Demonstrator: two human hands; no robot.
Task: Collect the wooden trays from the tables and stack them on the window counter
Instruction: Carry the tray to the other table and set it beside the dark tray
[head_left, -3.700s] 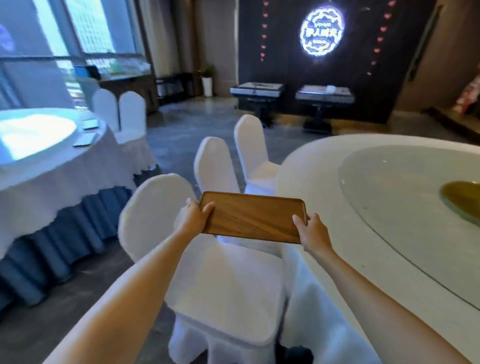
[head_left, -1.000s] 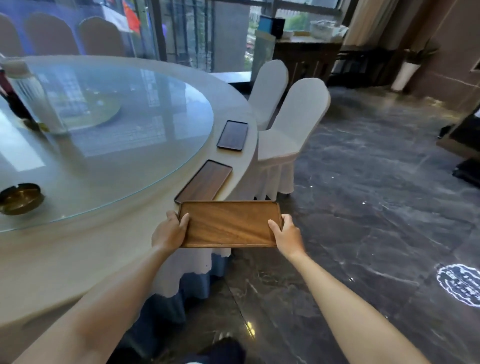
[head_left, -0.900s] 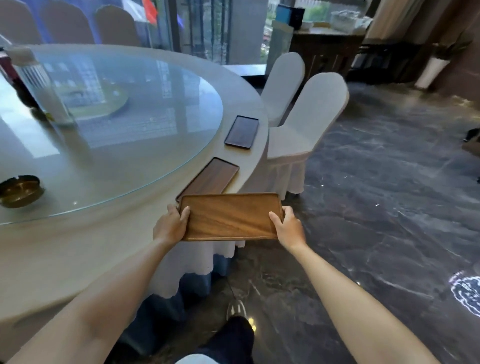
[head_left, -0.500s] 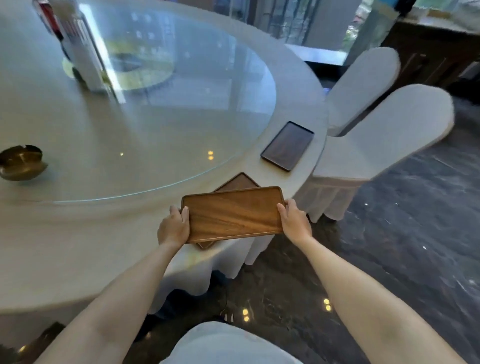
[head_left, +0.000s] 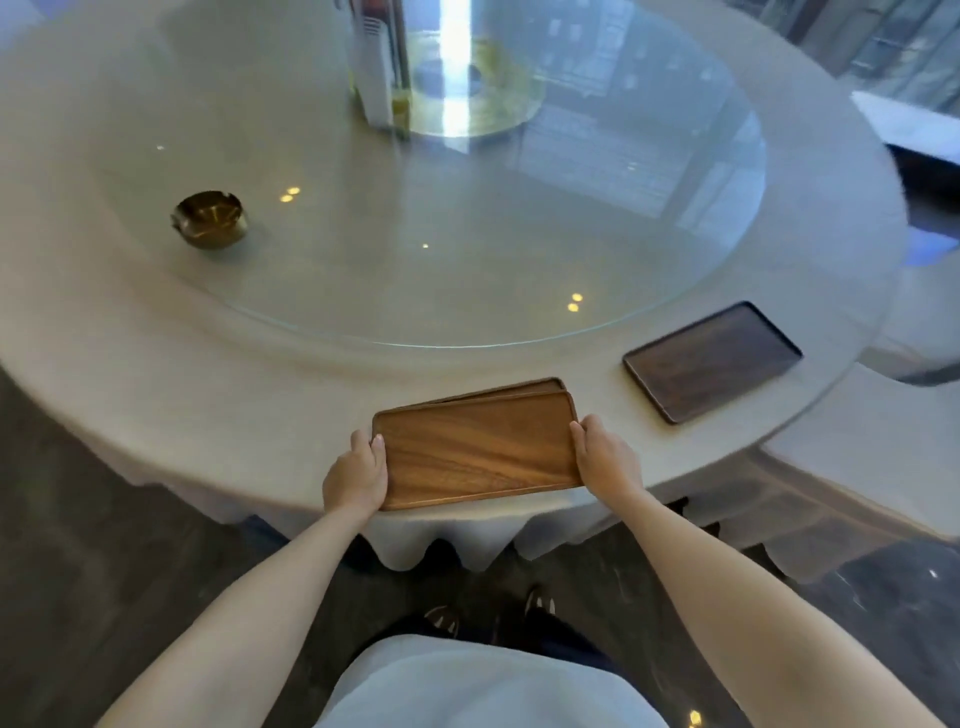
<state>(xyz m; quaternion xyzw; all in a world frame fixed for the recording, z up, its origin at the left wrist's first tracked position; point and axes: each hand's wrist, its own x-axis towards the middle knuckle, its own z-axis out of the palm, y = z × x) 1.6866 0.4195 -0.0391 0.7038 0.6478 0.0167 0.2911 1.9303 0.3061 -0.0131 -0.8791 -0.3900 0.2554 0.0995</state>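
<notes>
Round table (head_left: 156, 374) with pale cloth fills most of the view; dark polished floor (head_left: 78, 545) shows below its scalloped hem.

Left hand (head_left: 356, 478): arm extended forward from lower left, forearm bare. Fingers curl around the left short edge of the light wooden tray (head_left: 475, 449), thumb lying on the top rim, the rest of the fingers hidden under the tray. Closed grip on the tray.

Right hand (head_left: 605, 460): arm extended from lower right, mirror pose. Thumb on the rim at the right short edge, fingers tucked beneath. Closed grip on the same tray.

Light wooden tray: rectangular, rounded corners, open face up, roughly level. Long axis runs left to right across the view, tilted slightly so the right end sits farther from the person. It lies over the near edge of the table, directly on top of a second tray (head_left: 519, 388), of which only a narrow strip of the far rim shows. Cannot tell whether the two are touching or a small gap remains.

Dark tray (head_left: 711, 361): flat on the cloth to the right, well apart from the held one, long axis angled up to the right.

Glass turntable (head_left: 467, 260) covers the table centre; a brass ashtray (head_left: 210, 219) sits on its left part.
</notes>
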